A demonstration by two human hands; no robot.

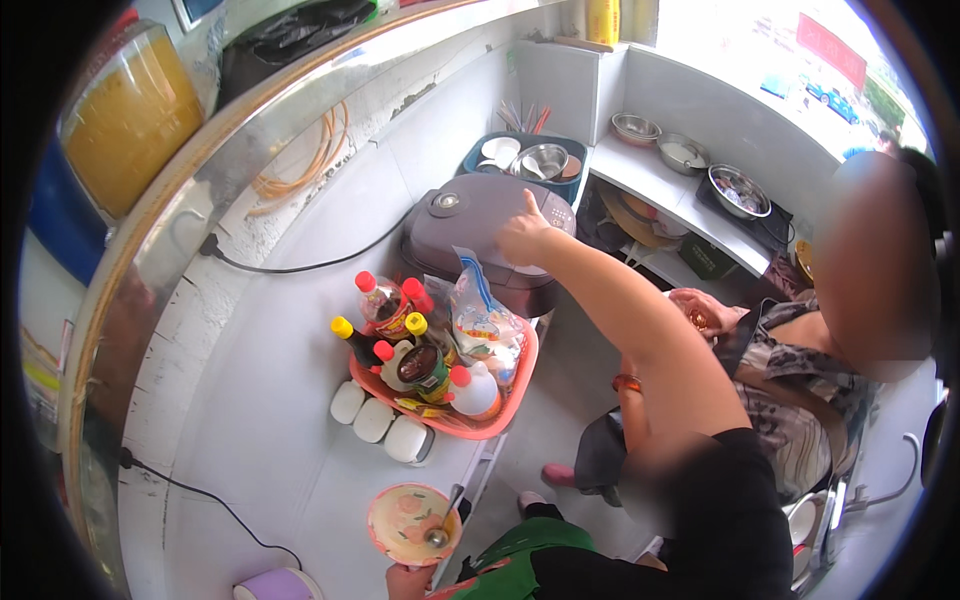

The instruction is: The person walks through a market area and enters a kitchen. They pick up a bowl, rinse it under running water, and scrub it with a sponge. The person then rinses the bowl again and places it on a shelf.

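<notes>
My left hand (409,581) grips the near rim of a bowl (405,517) with a floral pattern, at the edge of the white counter. A metal spoon (438,535) rests inside it, its handle leaning over the right rim. My right arm reaches forward over a dark grey-brown rice cooker (480,206) with its lid down. Above that lid, my right hand (521,236) holds nothing and has one finger stretched out near the control panel. Whether it touches the lid is unclear, and the other fingers are blurred.
A coral basket (480,433) of sauce bottles stands before the cooker, beside white lidded containers (373,420). Behind is a dish bin (577,184). Another person (787,420) stands close on the right. Metal bowls (739,191) line the shelf. Black cords (315,268) cross the counter.
</notes>
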